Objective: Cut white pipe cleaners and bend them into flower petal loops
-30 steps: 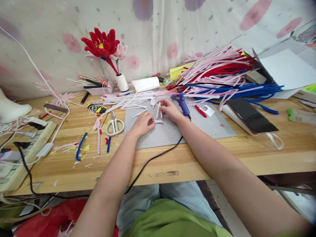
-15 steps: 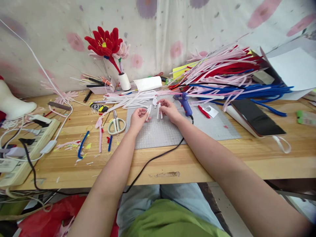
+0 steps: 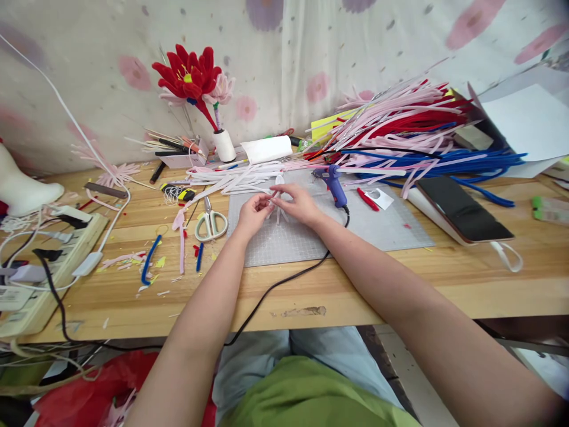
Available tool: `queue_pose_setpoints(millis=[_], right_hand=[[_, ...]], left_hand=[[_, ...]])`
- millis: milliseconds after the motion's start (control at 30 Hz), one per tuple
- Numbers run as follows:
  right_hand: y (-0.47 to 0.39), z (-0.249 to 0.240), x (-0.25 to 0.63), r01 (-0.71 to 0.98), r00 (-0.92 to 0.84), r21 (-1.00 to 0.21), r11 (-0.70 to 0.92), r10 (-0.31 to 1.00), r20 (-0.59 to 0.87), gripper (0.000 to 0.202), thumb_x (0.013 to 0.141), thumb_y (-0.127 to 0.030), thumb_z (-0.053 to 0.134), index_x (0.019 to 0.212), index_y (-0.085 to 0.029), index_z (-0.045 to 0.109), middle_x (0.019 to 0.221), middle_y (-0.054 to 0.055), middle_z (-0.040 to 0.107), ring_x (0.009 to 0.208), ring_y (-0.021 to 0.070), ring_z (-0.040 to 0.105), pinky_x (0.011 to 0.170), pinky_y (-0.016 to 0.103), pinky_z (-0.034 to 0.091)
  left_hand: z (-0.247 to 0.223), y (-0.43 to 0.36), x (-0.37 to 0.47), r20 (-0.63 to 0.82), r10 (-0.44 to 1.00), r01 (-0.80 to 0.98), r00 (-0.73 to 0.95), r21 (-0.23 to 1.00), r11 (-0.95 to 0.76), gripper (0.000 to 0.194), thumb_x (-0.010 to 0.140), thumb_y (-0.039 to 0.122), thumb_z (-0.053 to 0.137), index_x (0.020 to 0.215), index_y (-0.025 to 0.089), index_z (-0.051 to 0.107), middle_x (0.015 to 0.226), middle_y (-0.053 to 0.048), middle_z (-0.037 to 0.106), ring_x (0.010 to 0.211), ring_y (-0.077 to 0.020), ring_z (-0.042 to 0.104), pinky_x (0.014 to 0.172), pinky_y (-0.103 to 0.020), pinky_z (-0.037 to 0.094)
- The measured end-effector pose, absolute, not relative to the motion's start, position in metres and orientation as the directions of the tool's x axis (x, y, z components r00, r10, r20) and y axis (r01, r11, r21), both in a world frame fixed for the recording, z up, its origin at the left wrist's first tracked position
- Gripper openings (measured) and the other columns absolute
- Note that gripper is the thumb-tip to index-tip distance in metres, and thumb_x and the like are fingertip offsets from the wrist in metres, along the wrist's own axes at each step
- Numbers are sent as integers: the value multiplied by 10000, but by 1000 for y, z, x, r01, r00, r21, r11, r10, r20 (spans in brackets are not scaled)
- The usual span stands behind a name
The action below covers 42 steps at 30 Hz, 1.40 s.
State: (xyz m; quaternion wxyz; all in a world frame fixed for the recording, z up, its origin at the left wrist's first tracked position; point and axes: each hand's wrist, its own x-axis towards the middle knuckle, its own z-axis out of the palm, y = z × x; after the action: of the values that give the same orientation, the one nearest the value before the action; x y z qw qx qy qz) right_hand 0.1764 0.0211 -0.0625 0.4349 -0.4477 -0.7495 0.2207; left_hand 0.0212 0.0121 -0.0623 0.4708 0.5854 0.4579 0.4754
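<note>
My left hand point(image 3: 254, 214) and my right hand point(image 3: 295, 202) meet over the grey cutting mat point(image 3: 373, 228), fingertips touching. Both are closed on white pipe cleaners point(image 3: 278, 216), whose ends poke out below the fingers; the gripped part is mostly hidden. Just beyond the fingers lies a small white looped piece point(image 3: 279, 179). To the right of my right hand the blue glue gun point(image 3: 334, 186) rests on the mat. Scissors with pale green handles point(image 3: 210, 226) lie left of my left hand.
Pink, red and blue pipe cleaners point(image 3: 400, 130) are heaped at the back right. A phone point(image 3: 464, 209) leans at the right. The glue gun's black cord point(image 3: 284, 283) crosses the front. A vase point(image 3: 224, 146) holds fuzzy flowers. A power strip point(image 3: 66, 267) stands at the left.
My hands, apart before with white pipe cleaners in each, have come together. My right hand has moved left to meet the left fingertips.
</note>
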Motion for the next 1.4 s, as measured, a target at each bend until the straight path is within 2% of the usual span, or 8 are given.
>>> queue_pose_setpoints(millis=[233, 500, 633, 733, 867, 1067, 1233, 1400], right_hand=[[32, -72, 175, 93, -182, -962, 257, 954, 237, 279, 634, -298, 652, 838, -189, 497, 590, -62, 505, 556, 99, 462, 582, 243, 358], [32, -67, 178, 60, -65, -974, 219, 975, 215, 283, 636, -251, 662, 862, -175, 510, 584, -65, 491, 572, 94, 454, 600, 237, 334], [32, -67, 178, 20, -62, -973, 230, 972, 229, 279, 654, -263, 653, 872, -181, 500, 633, -49, 526, 603, 97, 471, 603, 233, 336], [32, -67, 178, 20, -68, -972, 234, 970, 232, 276, 660, -273, 649, 872, -183, 498, 636, -47, 525, 607, 98, 472, 601, 234, 338], [32, -67, 179, 94, -34, -967, 238, 971, 235, 263, 657, -256, 647, 866, -183, 506, 617, -50, 524, 607, 103, 479, 631, 251, 353], [31, -69, 179, 137, -48, -963, 232, 973, 227, 229, 711, -301, 594, 884, -188, 495, 627, -36, 589, 575, 109, 486, 635, 266, 368], [32, -68, 179, 75, -71, -969, 237, 970, 232, 196, 744, -293, 565, 886, -186, 484, 613, -29, 590, 563, 103, 493, 623, 253, 376], [28, -63, 179, -86, -225, -988, 129, 963, 146, 257, 733, -340, 599, 901, -190, 476, 610, -41, 570, 453, 66, 421, 469, 201, 322]], left_hand=[[-70, 15, 24, 134, 988, 80, 81, 987, -141, 154, 659, 177, 654, 792, 161, 578, 711, 27, 595, 590, -68, 550, 586, -193, 428], [-66, 18, 22, 159, 977, -45, -140, 985, -167, 169, 667, 204, 654, 782, 162, 537, 722, 16, 590, 641, -103, 606, 583, -219, 466], [-66, 18, 21, 116, 987, -57, -115, 991, -123, 193, 671, 237, 648, 819, 161, 552, 767, -5, 607, 677, -119, 613, 597, -244, 484], [-63, 19, 16, 185, 979, 82, -84, 981, -178, 188, 690, 226, 625, 861, 162, 579, 802, -21, 617, 702, -120, 600, 649, -259, 487], [-58, 20, -4, 357, 929, 554, -97, 795, -248, 173, 701, 168, 596, 873, 173, 613, 888, -51, 602, 815, -155, 577, 792, -316, 460], [-58, 20, -18, 233, 972, 854, -14, 509, -109, 20, 719, 186, 597, 733, 174, 590, 888, -82, 574, 914, -224, 550, 886, -393, 405], [-60, 19, -7, 240, 970, 714, -36, 685, -143, 26, 766, 162, 522, 766, 188, 525, 769, -25, 582, 772, -166, 570, 798, -347, 451], [-69, 21, 10, 57, 995, 241, -81, 970, -36, 76, 776, 117, 477, 811, 184, 481, 664, 34, 545, 536, -82, 547, 612, -258, 508]])
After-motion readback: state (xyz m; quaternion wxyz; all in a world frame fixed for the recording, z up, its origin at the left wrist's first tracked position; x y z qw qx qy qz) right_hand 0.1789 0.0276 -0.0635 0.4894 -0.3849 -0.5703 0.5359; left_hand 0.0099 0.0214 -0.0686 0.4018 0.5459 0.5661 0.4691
